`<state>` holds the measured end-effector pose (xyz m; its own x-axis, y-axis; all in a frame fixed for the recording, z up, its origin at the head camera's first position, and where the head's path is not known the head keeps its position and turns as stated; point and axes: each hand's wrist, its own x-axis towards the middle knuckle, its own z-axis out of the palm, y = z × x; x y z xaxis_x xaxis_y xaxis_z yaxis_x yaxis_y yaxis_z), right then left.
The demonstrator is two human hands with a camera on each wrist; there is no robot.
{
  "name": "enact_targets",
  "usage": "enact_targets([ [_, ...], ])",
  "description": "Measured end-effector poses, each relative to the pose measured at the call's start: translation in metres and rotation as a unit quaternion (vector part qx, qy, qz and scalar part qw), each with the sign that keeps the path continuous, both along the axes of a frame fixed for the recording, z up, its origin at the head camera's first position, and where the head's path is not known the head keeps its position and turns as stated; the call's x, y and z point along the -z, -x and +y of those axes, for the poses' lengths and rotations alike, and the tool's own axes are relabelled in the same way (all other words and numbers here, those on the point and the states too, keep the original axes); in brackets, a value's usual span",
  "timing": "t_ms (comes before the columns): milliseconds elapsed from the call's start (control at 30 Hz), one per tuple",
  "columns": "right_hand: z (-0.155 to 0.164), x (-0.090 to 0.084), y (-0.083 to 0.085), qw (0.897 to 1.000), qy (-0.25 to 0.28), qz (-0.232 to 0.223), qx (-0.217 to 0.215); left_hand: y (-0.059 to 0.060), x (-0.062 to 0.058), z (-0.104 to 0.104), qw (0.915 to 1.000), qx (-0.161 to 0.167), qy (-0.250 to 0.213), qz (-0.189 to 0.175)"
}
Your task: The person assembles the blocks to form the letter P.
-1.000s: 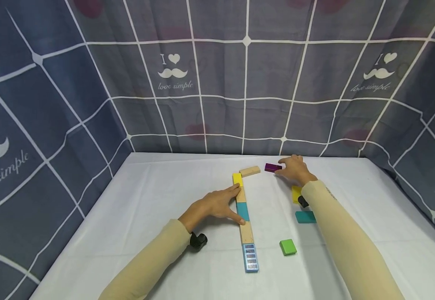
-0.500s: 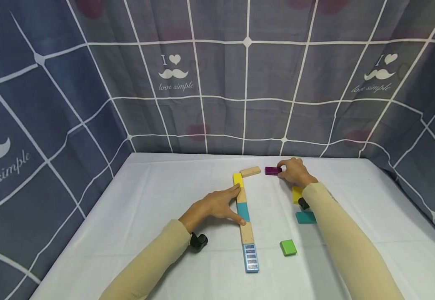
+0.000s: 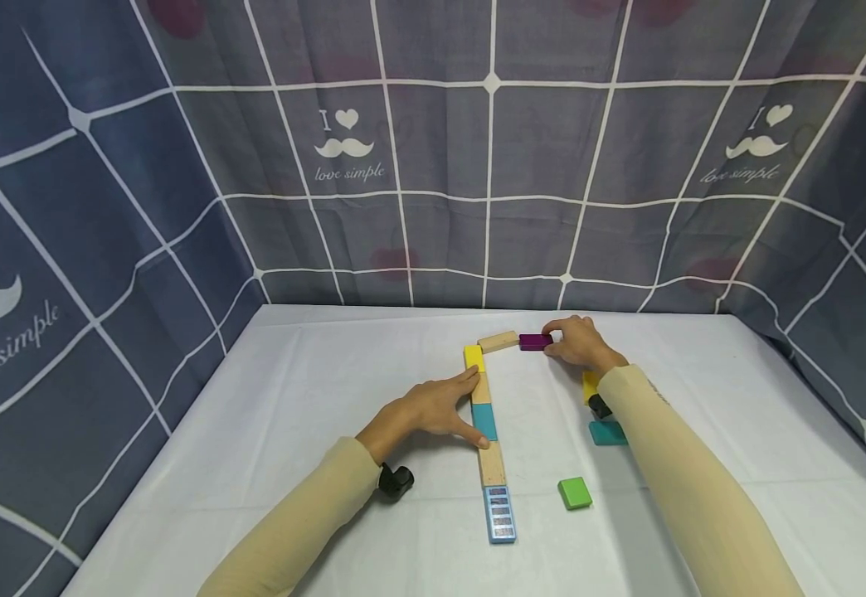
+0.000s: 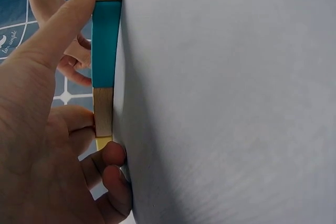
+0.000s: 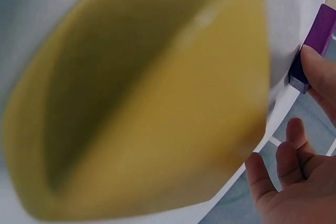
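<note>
Narrow right grip [image 3: 581, 342] on purple block [image 3: 532, 342] (table edge [image 3: 508, 314] beyond), left grip [image 3: 433, 406] wide, unclenched

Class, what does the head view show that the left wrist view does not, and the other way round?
Only head: the green block and the purple block.
Only left wrist: two curled fingertips low on the left hand.
Both: that hand, the right hand, and the row's teal block.

Long beige sleeves [image 3: 294, 518] – dark marking [image 3: 659, 390] (too small to read) on the right – black wrist devices [image 3: 396, 481]
</note>
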<state>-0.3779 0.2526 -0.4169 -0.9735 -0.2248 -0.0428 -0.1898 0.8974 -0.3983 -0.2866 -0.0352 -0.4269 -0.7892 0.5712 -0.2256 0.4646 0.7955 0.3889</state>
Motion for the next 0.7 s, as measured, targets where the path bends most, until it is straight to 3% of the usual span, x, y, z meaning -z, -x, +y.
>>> enact_targets([
  [333,0.009,-0.007,-0.008,1.000,0.018,0.012,-0.019,0.000,0.002,0.001,1.0000,-0.005,-0.003,-0.004],
  [467,0.023,-0.017,-0.021,0.999,0.015,0.010,-0.044,0.000,0.002,0.001,1.0000,-0.006,-0.001,-0.002],
  [700,0.056,-0.020,-0.054,0.996,-0.014,-0.053,-0.063,-0.001,0.002,0.000,0.9999,-0.010,-0.006,-0.007],
])
